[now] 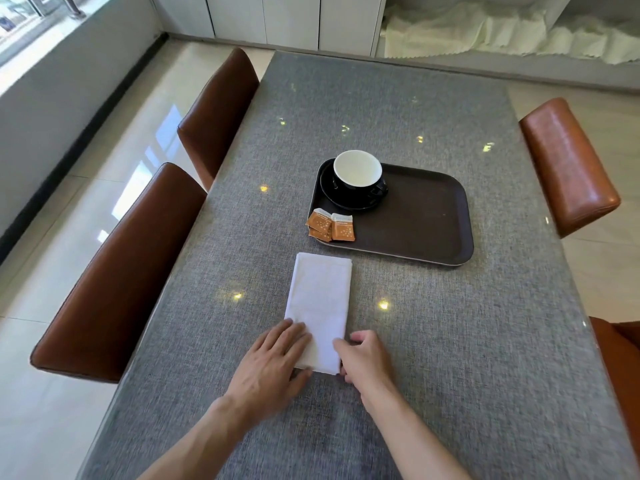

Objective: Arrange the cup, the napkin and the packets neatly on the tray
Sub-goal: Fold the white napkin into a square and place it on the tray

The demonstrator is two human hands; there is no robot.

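A dark brown tray [422, 220] lies on the grey table. In its far left corner stands a black cup [358, 174] with a white inside, on a black saucer [329, 192]. Orange packets [330, 226] lie at the tray's near left corner, one overlapping the rim. A folded white napkin [320, 299] lies on the table in front of the tray. My left hand [273, 362] rests flat on the napkin's near left part. My right hand [363, 358] pinches the napkin's near right edge with curled fingers.
Brown leather chairs stand along the table: two on the left [117, 271], [221, 109], one on the right [568, 164], another at the near right [620, 358]. White cabinets and pale cloths [519, 29] lie beyond the table's far end.
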